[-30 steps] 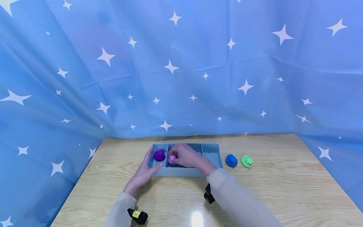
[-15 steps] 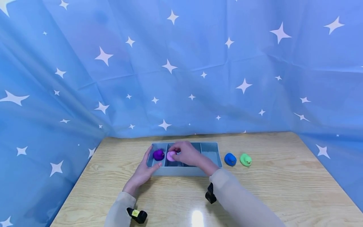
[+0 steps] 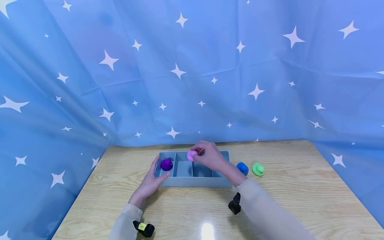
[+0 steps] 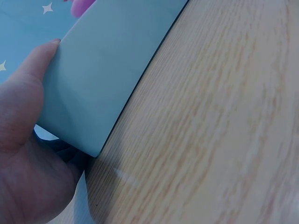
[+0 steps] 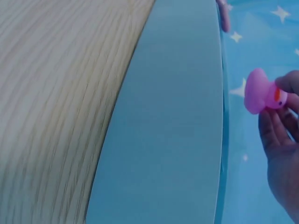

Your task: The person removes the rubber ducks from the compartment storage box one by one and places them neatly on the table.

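A pink rubber duck (image 3: 191,155) is pinched between the thumb and fingertips of my right hand (image 3: 212,158), raised above the divided grey-blue box (image 3: 195,182). In the right wrist view the duck (image 5: 257,92) lies tipped over in the grasp, clear of the box wall. My left hand (image 3: 149,186) holds the box's left end, its thumb at the front wall and its fingers along the left side. A purple rubber duck (image 3: 166,164) sits in the leftmost compartment. The right arm partly covers the right compartments.
On the wooden table (image 3: 180,213), right of the box, stand a blue rubber duck (image 3: 242,168) and a green one (image 3: 258,169). A blue star-patterned cloth (image 3: 186,93) hangs behind the table and along its sides.
My right hand has lifted the pink duck out of the second compartment from the left and moved it up and to the right. The left hand stays at the box.
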Demonstrator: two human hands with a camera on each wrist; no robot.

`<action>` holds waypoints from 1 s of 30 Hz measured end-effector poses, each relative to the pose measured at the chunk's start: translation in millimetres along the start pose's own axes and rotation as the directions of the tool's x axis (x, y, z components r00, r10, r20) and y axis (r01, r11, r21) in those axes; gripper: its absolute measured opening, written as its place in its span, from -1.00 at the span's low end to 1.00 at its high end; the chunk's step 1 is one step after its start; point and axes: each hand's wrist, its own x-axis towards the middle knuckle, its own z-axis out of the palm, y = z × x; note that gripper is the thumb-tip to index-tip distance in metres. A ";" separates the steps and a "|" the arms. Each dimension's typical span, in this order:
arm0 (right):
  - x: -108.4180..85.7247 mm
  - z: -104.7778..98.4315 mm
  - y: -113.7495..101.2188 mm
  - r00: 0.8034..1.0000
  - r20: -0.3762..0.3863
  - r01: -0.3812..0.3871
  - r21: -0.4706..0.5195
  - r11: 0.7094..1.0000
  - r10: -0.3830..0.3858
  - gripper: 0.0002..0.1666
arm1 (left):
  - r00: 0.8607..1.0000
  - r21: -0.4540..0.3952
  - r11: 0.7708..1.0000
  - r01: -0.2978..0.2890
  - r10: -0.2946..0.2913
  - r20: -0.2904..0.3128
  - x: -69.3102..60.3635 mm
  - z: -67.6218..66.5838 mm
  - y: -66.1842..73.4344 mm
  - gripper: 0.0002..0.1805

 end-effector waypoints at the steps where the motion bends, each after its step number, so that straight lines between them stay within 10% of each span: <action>1: -2.8 -3.9 1.4 1.000 -0.011 -0.007 -0.002 1.000 0.007 -0.72 | 1.000 -0.002 1.000 -0.005 0.005 0.001 0.0 0.2 -0.5 0.03; 30: -116.3 -132.4 66.0 0.958 -0.247 -0.201 -0.223 0.954 0.144 -0.67 | 0.999 -0.006 1.000 -0.019 0.019 0.033 0.0 -1.5 -2.2 -0.01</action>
